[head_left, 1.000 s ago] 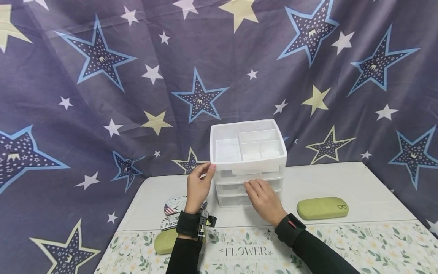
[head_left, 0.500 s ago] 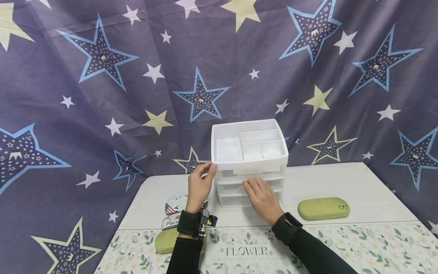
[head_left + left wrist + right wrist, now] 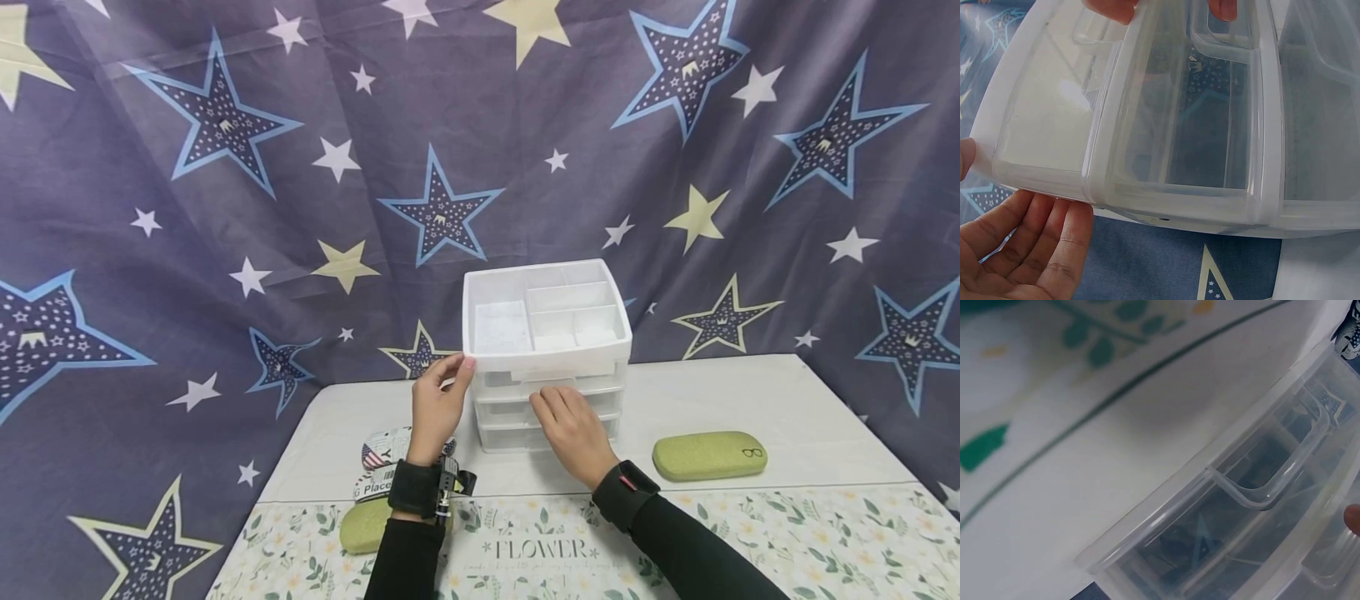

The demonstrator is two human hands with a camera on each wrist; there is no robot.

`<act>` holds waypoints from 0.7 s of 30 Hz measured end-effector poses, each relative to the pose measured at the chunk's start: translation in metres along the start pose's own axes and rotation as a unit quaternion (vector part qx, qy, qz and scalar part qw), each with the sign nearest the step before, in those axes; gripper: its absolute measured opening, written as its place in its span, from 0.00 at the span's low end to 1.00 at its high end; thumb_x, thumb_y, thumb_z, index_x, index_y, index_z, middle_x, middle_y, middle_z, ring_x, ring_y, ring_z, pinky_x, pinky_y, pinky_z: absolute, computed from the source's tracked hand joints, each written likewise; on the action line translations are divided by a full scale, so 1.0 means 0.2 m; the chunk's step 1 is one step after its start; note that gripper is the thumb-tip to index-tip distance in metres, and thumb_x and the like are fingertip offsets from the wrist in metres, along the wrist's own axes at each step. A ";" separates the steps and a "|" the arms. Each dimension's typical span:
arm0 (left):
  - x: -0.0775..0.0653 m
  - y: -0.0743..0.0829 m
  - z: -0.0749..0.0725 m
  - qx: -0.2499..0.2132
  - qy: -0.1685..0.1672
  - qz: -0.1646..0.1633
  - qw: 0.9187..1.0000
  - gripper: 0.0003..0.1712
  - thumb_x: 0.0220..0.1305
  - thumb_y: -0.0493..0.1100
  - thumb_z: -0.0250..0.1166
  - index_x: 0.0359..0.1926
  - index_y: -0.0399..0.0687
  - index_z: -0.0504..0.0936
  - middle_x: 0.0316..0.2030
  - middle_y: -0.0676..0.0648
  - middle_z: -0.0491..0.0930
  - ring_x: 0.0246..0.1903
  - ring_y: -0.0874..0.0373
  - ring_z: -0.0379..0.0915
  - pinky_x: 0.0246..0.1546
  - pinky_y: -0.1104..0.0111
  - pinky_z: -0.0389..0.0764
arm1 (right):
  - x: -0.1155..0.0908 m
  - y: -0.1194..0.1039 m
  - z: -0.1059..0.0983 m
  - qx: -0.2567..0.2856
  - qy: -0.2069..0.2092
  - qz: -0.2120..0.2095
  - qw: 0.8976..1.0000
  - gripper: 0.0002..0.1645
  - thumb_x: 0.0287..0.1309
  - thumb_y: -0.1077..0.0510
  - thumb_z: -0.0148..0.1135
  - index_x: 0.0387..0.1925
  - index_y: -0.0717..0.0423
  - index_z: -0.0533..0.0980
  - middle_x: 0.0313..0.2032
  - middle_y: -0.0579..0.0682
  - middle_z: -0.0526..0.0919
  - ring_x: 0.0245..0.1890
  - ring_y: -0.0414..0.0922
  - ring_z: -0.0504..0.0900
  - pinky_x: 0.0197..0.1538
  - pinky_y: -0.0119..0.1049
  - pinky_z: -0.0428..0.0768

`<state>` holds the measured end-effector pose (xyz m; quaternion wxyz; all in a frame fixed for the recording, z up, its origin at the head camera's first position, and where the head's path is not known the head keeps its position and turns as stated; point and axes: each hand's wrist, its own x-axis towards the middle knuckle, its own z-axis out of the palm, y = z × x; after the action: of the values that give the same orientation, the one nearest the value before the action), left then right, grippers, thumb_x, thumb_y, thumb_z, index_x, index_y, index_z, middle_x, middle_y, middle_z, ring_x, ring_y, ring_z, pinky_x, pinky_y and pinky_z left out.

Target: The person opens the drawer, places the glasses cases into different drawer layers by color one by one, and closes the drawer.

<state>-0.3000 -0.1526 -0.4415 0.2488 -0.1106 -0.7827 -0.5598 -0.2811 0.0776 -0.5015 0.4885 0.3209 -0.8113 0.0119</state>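
Note:
A white plastic drawer organizer (image 3: pixel 546 362) with clear drawers stands on the table, its top tray divided into compartments. At its upper left front corner, my left hand (image 3: pixel 437 417) grips it, thumb on the front and fingers against the side; the left wrist view shows these fingers (image 3: pixel 1054 237) up close. My right hand (image 3: pixel 576 440) has its fingers curled at the pull of the middle drawer (image 3: pixel 495 412). Only a fingertip (image 3: pixel 1353 519) of that hand shows in the right wrist view. The bottom drawer (image 3: pixel 1260 519) looks pushed in.
A green glasses case (image 3: pixel 708 457) lies to the right. Left of the organizer, partly behind my left forearm, are a newsprint-patterned case (image 3: pixel 381 450), another printed case (image 3: pixel 373 485) and a second green case (image 3: pixel 364 527). A star-printed curtain (image 3: pixel 300 208) hangs behind.
My right hand has shifted slightly up and to the left at the drawer front. The left hand keeps its place on the corner, and the drawers show no clear movement.

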 end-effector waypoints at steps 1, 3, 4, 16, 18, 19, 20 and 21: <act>0.00 0.00 0.00 0.000 0.000 -0.001 1.000 0.28 0.71 0.58 0.66 0.56 0.39 0.85 0.50 0.43 0.84 0.52 0.49 0.82 0.52 0.54 0.83 | 0.00 0.00 0.00 -0.001 -0.002 -0.001 1.000 0.16 0.70 0.68 0.44 0.51 0.65 0.76 0.45 0.58 0.78 0.44 0.53 0.78 0.53 0.44 0.80; 0.00 0.00 0.00 0.001 -0.001 -0.004 1.000 0.28 0.71 0.59 0.66 0.57 0.40 0.85 0.51 0.43 0.84 0.52 0.50 0.82 0.53 0.54 0.83 | 0.00 0.00 -0.01 -0.003 -0.007 -0.004 1.000 0.16 0.71 0.68 0.43 0.51 0.65 0.76 0.45 0.57 0.78 0.44 0.53 0.78 0.53 0.44 0.80; 0.00 0.00 0.00 0.002 -0.001 -0.006 1.000 0.28 0.71 0.59 0.66 0.57 0.40 0.85 0.51 0.43 0.84 0.52 0.50 0.82 0.53 0.54 0.83 | 0.00 0.00 -0.01 -0.005 -0.007 -0.005 1.000 0.16 0.71 0.68 0.43 0.51 0.65 0.76 0.44 0.57 0.78 0.44 0.53 0.78 0.53 0.44 0.80; 0.00 0.01 0.00 0.010 0.001 -0.003 1.000 0.29 0.71 0.60 0.65 0.57 0.40 0.85 0.50 0.43 0.84 0.52 0.49 0.82 0.52 0.54 0.83 | -0.02 0.01 -0.02 -0.008 -0.014 -0.014 1.000 0.25 0.81 0.66 0.30 0.52 0.65 0.77 0.46 0.58 0.79 0.46 0.53 0.78 0.55 0.44 0.79; 0.00 0.01 0.00 0.007 0.001 -0.004 1.000 0.29 0.71 0.60 0.65 0.57 0.40 0.85 0.51 0.43 0.84 0.52 0.49 0.82 0.53 0.54 0.83 | -0.02 0.01 -0.02 -0.009 -0.015 -0.017 1.000 0.26 0.81 0.66 0.29 0.53 0.66 0.78 0.46 0.58 0.80 0.47 0.53 0.78 0.55 0.44 0.79; 0.00 0.01 0.00 0.007 0.001 -0.004 1.000 0.29 0.71 0.60 0.65 0.57 0.40 0.85 0.51 0.43 0.84 0.52 0.49 0.82 0.53 0.54 0.83 | -0.02 0.01 -0.03 -0.010 -0.016 -0.019 1.000 0.27 0.82 0.66 0.29 0.53 0.66 0.78 0.47 0.58 0.81 0.48 0.53 0.78 0.56 0.44 0.79; 0.00 0.01 0.00 0.006 0.002 -0.004 1.000 0.29 0.71 0.60 0.65 0.57 0.40 0.85 0.51 0.43 0.84 0.52 0.49 0.82 0.53 0.54 0.83 | -0.02 0.01 -0.03 -0.009 -0.013 -0.022 1.000 0.27 0.82 0.66 0.29 0.53 0.66 0.78 0.47 0.59 0.81 0.48 0.53 0.79 0.56 0.44 0.79; 0.00 0.01 0.00 0.005 0.003 -0.004 1.000 0.29 0.71 0.60 0.66 0.57 0.40 0.85 0.51 0.43 0.84 0.52 0.49 0.82 0.52 0.54 0.83 | -0.02 0.01 -0.03 -0.008 -0.012 -0.024 1.000 0.28 0.82 0.66 0.28 0.53 0.67 0.79 0.46 0.59 0.81 0.48 0.54 0.79 0.56 0.44 0.79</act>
<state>-0.2983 -0.1516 -0.4400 0.2493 -0.1051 -0.7852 -0.5570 -0.2760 0.0831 -0.5007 0.4817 0.3361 -0.8093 -0.0100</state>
